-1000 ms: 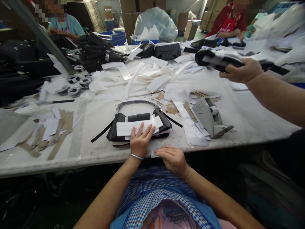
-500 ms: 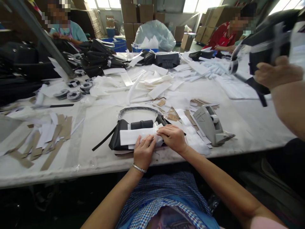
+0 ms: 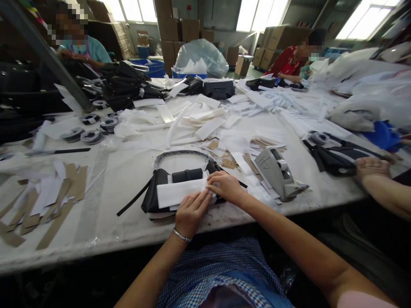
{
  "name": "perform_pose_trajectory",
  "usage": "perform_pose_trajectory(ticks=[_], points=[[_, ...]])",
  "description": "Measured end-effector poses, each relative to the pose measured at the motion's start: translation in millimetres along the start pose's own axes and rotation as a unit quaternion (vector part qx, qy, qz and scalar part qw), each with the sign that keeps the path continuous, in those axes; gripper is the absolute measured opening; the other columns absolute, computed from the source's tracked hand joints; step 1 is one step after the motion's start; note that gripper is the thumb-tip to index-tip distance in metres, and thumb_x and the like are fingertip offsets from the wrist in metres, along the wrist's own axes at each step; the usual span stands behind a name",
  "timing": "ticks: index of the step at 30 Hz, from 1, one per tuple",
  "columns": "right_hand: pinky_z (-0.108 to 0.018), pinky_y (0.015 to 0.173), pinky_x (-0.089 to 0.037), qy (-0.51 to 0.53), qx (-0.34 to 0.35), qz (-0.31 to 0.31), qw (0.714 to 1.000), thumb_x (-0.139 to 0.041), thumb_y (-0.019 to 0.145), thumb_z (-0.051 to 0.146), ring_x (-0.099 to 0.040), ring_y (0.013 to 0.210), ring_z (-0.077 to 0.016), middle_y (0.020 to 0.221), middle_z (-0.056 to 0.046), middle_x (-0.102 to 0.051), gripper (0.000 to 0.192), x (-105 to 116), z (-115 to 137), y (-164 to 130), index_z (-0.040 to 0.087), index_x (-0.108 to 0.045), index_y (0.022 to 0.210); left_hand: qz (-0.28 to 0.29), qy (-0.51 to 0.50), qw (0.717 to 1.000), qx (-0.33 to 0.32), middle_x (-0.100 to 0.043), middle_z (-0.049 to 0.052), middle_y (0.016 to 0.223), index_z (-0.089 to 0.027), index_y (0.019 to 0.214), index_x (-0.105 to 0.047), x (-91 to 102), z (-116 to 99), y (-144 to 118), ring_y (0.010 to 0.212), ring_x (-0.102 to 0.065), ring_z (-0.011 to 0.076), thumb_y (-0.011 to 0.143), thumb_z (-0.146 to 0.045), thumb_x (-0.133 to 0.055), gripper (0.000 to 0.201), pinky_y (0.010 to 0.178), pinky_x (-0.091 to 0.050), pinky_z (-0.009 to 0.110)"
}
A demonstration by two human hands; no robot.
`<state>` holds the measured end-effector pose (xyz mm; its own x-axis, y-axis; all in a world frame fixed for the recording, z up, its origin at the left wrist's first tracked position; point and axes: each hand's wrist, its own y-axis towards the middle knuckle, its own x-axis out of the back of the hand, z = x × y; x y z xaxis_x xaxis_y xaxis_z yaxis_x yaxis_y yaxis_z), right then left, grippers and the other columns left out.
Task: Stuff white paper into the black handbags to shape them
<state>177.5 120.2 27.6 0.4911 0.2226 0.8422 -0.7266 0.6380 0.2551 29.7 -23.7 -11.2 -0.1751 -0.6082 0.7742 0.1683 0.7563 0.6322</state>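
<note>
The person's forearms are bare from wrist to elbow. The left hand (image 3: 190, 211) has a thin silver bangle (image 3: 181, 235) around its wrist; the right hand (image 3: 224, 186) wears no ring or band that shows. At the lower right edge a pale pink sleeve (image 3: 366, 299) covers the right upper arm. Over the lap lies a garment in small blue-and-white check (image 3: 218, 261), with a plain light-blue panel (image 3: 279, 295) below it and a pinkish printed patch (image 3: 224, 297) in its middle.
</note>
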Motion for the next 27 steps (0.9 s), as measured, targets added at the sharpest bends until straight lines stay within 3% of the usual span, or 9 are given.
perform_pose_trajectory(ticks=[4, 6, 9, 11, 13, 16, 18, 23, 27], points=[[-0.032, 0.085, -0.054, 0.024, -0.016, -0.058, 0.998, -0.071, 0.087, 0.024, -0.067, 0.093, -0.0194, 0.096, -0.003, -0.073, 0.003, -3.0, 5.4, -7.9, 0.023, -0.072, 0.089, 0.011, 0.0, 1.0, 0.014, -0.067, 0.001, 0.13, -0.025, 0.134, -0.058, -1.2, -0.8, -0.3, 0.113, -0.065, 0.0202, 0.096, -0.017, -0.053, 0.04, 0.095, -0.051, 0.034], [-0.032, 0.091, -0.055, 0.056, 0.006, -0.102, 0.993, -0.065, 0.091, 0.021, -0.068, 0.098, -0.0192, 0.106, -0.005, -0.073, 0.013, 7.4, 2.5, -22.7, 0.023, -0.071, 0.101, 0.016, -0.006, 1.0, 0.021, -0.066, 0.002, 0.131, -0.025, 0.138, -0.055, -1.8, -1.4, -1.1, 0.113, -0.065, 0.0205, 0.096, -0.017, -0.052, 0.043, 0.096, -0.051, 0.034], [-0.035, 0.1, -0.052, 0.042, -0.009, -0.181, 0.982, -0.06, 0.094, 0.023, -0.067, 0.107, -0.0208, 0.114, -0.006, -0.072, 0.021, 46.9, -19.8, -59.4, 0.024, -0.069, 0.113, 0.016, -0.019, 0.999, 0.022, -0.065, 0.001, 0.132, -0.027, 0.144, -0.048, -3.9, 0.2, -2.9, 0.114, -0.065, 0.0213, 0.096, -0.017, -0.051, 0.05, 0.096, -0.051, 0.035], [-0.039, 0.103, -0.05, -0.014, -0.089, -0.235, 0.968, -0.059, 0.094, 0.027, -0.066, 0.11, -0.0234, 0.116, -0.007, -0.071, 0.022, 85.5, -45.4, -88.0, 0.023, -0.069, 0.114, 0.015, -0.029, 0.999, 0.018, -0.064, 0.0, 0.133, -0.029, 0.147, -0.043, -6.2, 2.6, -3.8, 0.114, -0.064, 0.0223, 0.096, -0.017, -0.051, 0.053, 0.096, -0.051, 0.036], [-0.042, 0.105, -0.049, -0.04, -0.215, -0.256, 0.941, -0.06, 0.093, 0.03, -0.065, 0.112, -0.0257, 0.121, -0.01, -0.069, 0.026, 125.4, -74.7, -111.7, 0.02, -0.068, 0.116, 0.013, -0.038, 0.999, 0.014, -0.064, -0.001, 0.133, -0.03, 0.149, -0.039, -8.1, 4.5, -4.3, 0.114, -0.064, 0.0228, 0.096, -0.017, -0.051, 0.056, 0.097, -0.051, 0.036], [-0.04, 0.101, -0.052, 0.07, -0.429, -0.186, 0.881, -0.061, 0.093, 0.029, -0.067, 0.109, -0.0257, 0.121, -0.015, -0.068, 0.023, 169.7, -114.2, -125.8, 0.015, -0.068, 0.11, 0.007, -0.039, 0.999, 0.01, -0.064, -0.002, 0.133, -0.031, 0.15, -0.037, -8.7, 5.4, -4.4, 0.114, -0.064, 0.0223, 0.095, -0.018, -0.053, 0.059, 0.096, -0.051, 0.036], [-0.038, 0.092, -0.057, 0.153, -0.497, -0.122, 0.845, -0.061, 0.094, 0.03, -0.071, 0.096, -0.0244, 0.104, -0.017, -0.073, 0.021, 184.5, -131.6, -120.4, 0.011, -0.069, 0.096, 0.005, -0.037, 0.999, 0.008, -0.064, -0.003, 0.133, -0.031, 0.15, -0.037, -8.1, 5.2, -4.3, 0.114, -0.064, 0.0219, 0.095, -0.019, -0.054, 0.059, 0.096, -0.05, 0.036], [-0.03, 0.074, -0.063, 0.281, -0.532, -0.024, 0.798, -0.072, 0.087, 0.029, -0.073, 0.072, -0.0194, 0.081, -0.015, -0.074, 0.022, 192.5, -142.8, -90.4, 0.008, -0.068, 0.082, 0.003, -0.036, 0.999, 0.007, -0.065, -0.003, 0.132, -0.03, 0.147, -0.043, -7.0, 4.0, -3.4, 0.113, -0.064, 0.0218, 0.095, -0.018, -0.055, 0.055, 0.097, -0.049, 0.036], [-0.025, 0.068, -0.063, 0.326, -0.543, -0.018, 0.774, -0.07, 0.09, 0.024, -0.071, 0.065, -0.0155, 0.078, -0.014, -0.074, 0.019, 198.5, -138.7, -82.9, 0.007, -0.068, 0.081, -0.006, -0.033, 0.999, 0.008, -0.066, -0.003, 0.131, -0.029, 0.144, -0.047, -6.2, 2.7, -1.9, 0.111, -0.065, 0.0218, 0.095, -0.018, -0.054, 0.051, 0.095, -0.05, 0.036]])
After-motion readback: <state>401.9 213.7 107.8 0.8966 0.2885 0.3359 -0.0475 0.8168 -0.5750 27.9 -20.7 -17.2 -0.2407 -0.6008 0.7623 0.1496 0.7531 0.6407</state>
